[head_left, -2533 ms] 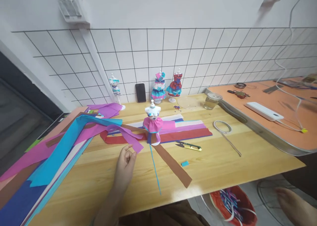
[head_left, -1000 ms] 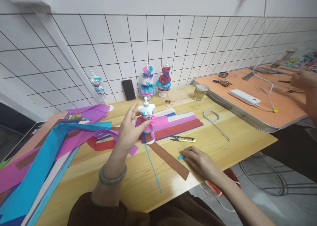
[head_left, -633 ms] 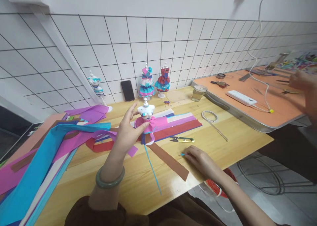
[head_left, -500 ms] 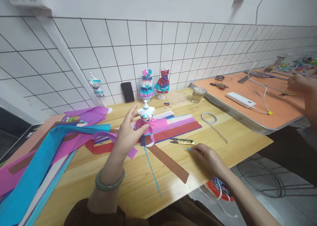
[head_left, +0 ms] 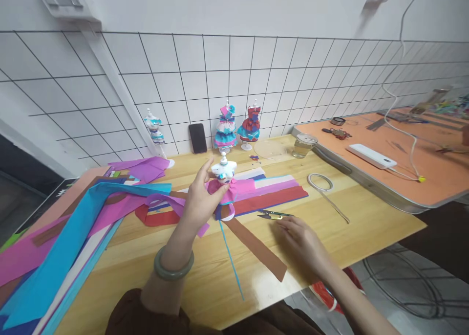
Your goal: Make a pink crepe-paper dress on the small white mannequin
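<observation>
My left hand is closed around a miniature dress form with a white top and a pink skirt, which stands upright on the table. Its thumb presses on the pink fabric near a small bow. Beside the tabletop fabric strips, my right hand has its fingers on the handle end of a pair of thread snips; the fingertips are partly hidden. A brown fabric strip and a thin blue strip run from the form's base toward me. Red, purple and white strips lie behind it.
Three dressed forms, one in red, stand along the tiled wall near a phone. Long fabric strips cover the left side. At right are a tape roll, a glass jar and an orange table with a white power bank.
My right hand has come to the thread snips, which are now tilted under its fingers. The blue scrap at its fingertips no longer shows. The view has shifted slightly; my left hand keeps its hold.
</observation>
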